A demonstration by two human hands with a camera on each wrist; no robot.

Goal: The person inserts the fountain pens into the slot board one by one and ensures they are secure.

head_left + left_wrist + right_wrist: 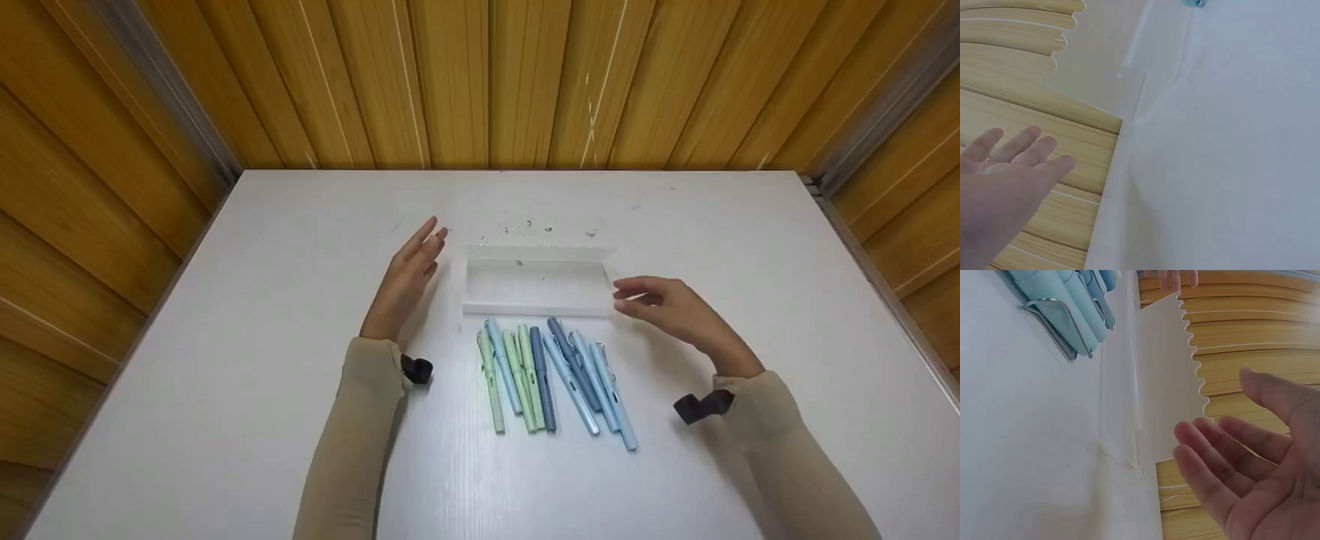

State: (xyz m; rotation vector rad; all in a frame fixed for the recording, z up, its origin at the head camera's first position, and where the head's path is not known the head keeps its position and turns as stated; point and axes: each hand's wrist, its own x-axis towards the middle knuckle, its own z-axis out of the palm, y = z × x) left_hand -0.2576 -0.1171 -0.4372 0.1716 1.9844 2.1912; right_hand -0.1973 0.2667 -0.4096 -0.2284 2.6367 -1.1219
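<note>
On the white table stands a clear, shallow box (537,309) with a tall scalloped back panel (1165,377). My left hand (409,274) is held up to the left of the box, apart from it, fingers extended and holding nothing. At the box's right end is my right hand (664,304), its loosely bent fingertips right by the end wall in the head view. The right wrist view shows this hand's palm with nothing in the grasp. In front of the box lie several capped pens: green pens (491,382), light blue pens (574,386) and dark blue pens (543,379).
The white table (247,337) has small dark scuffs behind the box. Yellow wood-look panels (517,82) rise at the back and both sides. A black wrist camera (417,369) sits at the left sleeve, another black camera (705,406) at the right.
</note>
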